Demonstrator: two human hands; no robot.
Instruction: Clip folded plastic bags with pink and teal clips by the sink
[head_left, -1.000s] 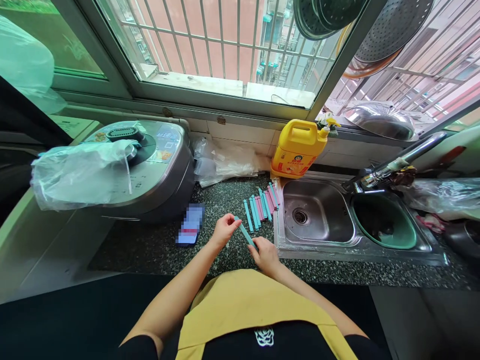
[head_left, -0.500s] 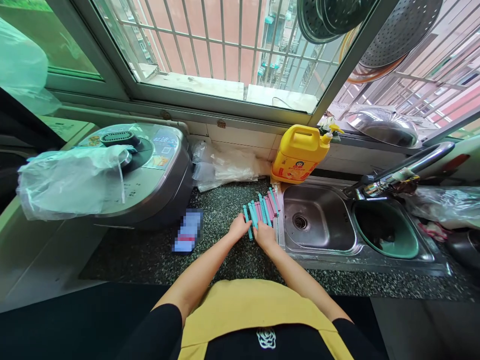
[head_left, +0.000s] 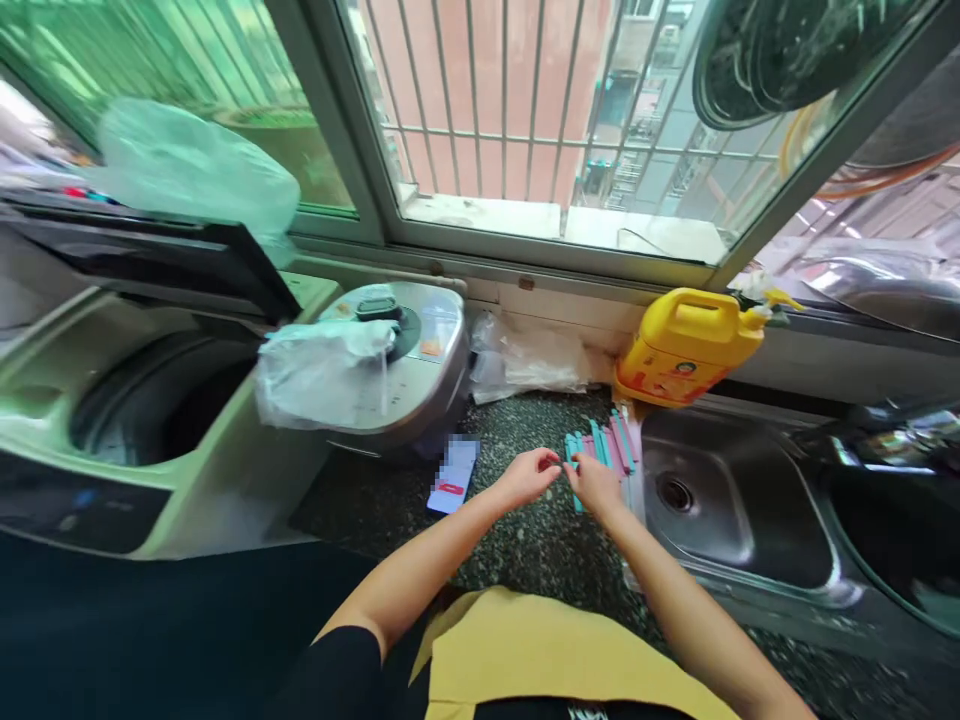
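A row of slim teal and pink plastic sticks, which look like bag sealing clips (head_left: 622, 440), lies side by side on the dark speckled counter (head_left: 517, 540), left of the sink. My right hand (head_left: 598, 486) rests over the left end of the row, its thumb and forefinger apart, hiding some teal clips. Just left of it, my left hand (head_left: 527, 480) is off the row with curved fingers and a gap at the thumb. I see nothing held in it. The fingertips of both hands almost meet.
A blue packet (head_left: 454, 480), partly pixelated, lies left of my hands. Behind are a rice cooker (head_left: 442, 375) with a plastic bag (head_left: 322, 375) on top, clear bags (head_left: 536, 362) and a yellow jug (head_left: 679, 350). The sink (head_left: 720, 500) is right; an open washing machine (head_left: 217, 480) left.
My view has swung left, bringing in the washing machine. My left hand has come away from the clips to the left; my right hand stays at them.
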